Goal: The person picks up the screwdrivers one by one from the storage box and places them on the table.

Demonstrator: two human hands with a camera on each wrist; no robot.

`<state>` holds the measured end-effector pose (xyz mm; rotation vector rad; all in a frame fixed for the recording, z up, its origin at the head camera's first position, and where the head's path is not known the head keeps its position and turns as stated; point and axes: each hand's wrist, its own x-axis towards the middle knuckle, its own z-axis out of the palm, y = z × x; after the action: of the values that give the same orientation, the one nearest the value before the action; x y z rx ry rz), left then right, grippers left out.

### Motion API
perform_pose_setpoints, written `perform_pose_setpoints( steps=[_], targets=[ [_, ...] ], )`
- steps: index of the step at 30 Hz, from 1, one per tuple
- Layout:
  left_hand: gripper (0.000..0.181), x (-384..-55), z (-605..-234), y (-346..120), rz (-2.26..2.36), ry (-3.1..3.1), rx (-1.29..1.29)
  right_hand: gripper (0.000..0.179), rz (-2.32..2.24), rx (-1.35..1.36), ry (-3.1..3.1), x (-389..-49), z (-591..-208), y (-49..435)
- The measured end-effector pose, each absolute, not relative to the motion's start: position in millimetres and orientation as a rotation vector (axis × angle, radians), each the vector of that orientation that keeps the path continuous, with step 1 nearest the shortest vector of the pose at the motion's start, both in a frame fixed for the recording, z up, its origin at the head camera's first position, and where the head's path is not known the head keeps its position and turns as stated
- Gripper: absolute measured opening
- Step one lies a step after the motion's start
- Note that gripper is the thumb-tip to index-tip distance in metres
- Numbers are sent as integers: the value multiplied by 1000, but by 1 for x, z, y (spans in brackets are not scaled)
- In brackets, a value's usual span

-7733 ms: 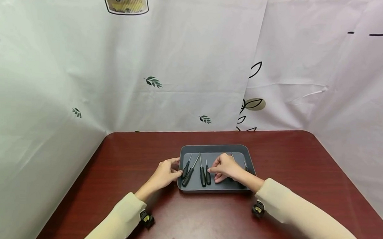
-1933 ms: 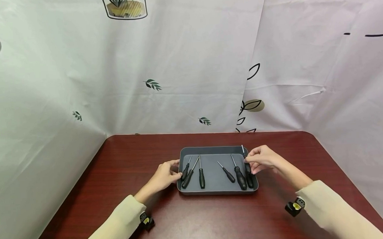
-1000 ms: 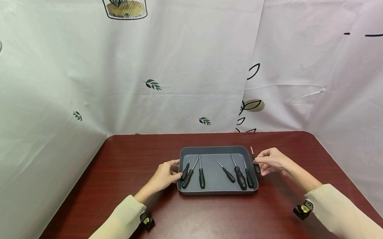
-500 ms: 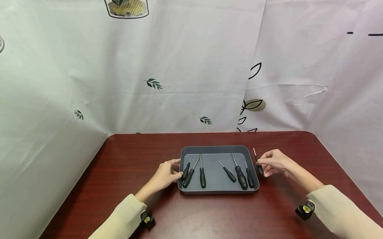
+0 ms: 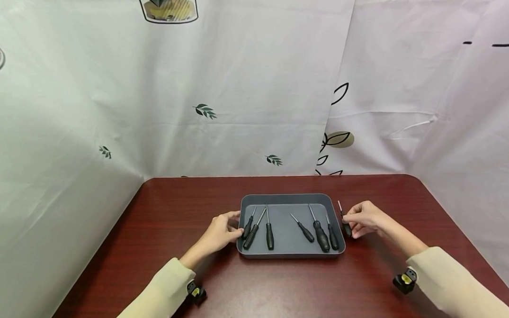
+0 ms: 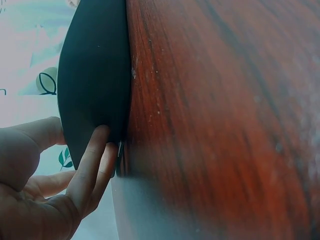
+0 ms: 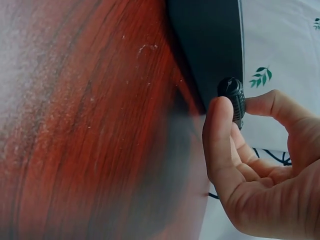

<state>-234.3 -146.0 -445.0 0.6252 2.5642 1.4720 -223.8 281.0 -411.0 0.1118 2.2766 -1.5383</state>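
Observation:
A black-handled screwdriver (image 5: 347, 228), its metal shaft pointing toward the back, is pinched by my right hand (image 5: 365, 219) just outside the tray's right wall. In the right wrist view the thumb and fingers grip the ribbed end of its handle (image 7: 235, 100). My left hand (image 5: 218, 234) holds the left edge of the dark grey tray (image 5: 288, 256), thumb at the rim and fingers against the outer wall (image 6: 95, 75). Inside the tray lie three screwdrivers at the left, one being this upright one (image 5: 269, 236), and three at the right, including a thick-handled one (image 5: 322, 237).
The tray stands on a reddish-brown wooden table (image 5: 286, 295) with rounded back corners. Behind and at the sides hangs a white curtain (image 5: 251, 83) with printed leaves. Each wrist bears a small black camera, such as this right one (image 5: 405, 281).
My right hand has taken a screwdriver from the tray's middle, carried it right over the right wall and lowered it beside the tray. The left hand has stayed at the tray's edge.

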Motion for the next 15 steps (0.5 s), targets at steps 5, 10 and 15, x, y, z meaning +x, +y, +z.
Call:
perform_pose_setpoints(
  steps=[5,10,15],
  targets=[
    [55,-235,-445,-146,1464,2573,624,12,-1501,123,2321,-224,-414,281],
    [55,-235,-446,-146,1453,2580,626,13,-1457,142,2352,-225,-418,281],
    [54,-235,-446,-146,1470,2566,634,14,-1433,154,2367,-225,-420,282]
  ],
)
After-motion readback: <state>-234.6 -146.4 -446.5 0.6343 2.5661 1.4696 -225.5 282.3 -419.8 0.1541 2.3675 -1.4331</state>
